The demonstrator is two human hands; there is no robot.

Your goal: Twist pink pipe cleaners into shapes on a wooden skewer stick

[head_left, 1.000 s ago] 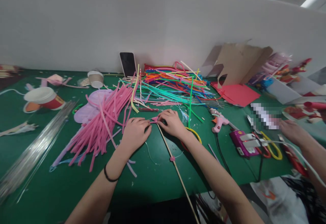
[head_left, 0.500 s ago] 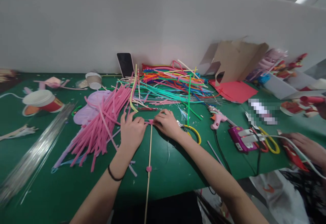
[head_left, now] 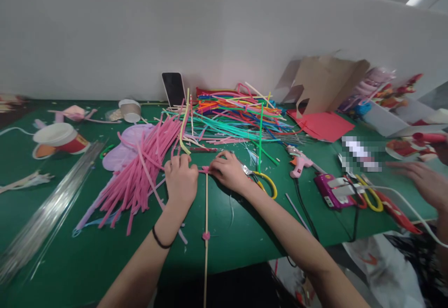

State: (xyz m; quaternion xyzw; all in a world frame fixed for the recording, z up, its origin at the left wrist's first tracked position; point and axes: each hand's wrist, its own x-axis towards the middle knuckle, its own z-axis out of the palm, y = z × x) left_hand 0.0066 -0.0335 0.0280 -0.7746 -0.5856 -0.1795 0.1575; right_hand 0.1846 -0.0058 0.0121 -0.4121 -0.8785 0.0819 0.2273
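Pink strip (head_left: 205, 170) sits at the wooden stick's (head_left: 206, 203) far end, between the hands: right hand (head_left: 227, 171) half-curled, fingertips pinching it; left hand (head_left: 181, 182) curled alongside, grip hidden. Scissors (head_left: 269, 185) lie beside the right forearm.

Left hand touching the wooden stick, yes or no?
Apart: in the head view, green tabletop shows between the left hand and the wooden stick.

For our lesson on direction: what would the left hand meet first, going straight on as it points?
The left hand would probably meet the yellow strip first, just beyond its fingers, though depth is unclear.
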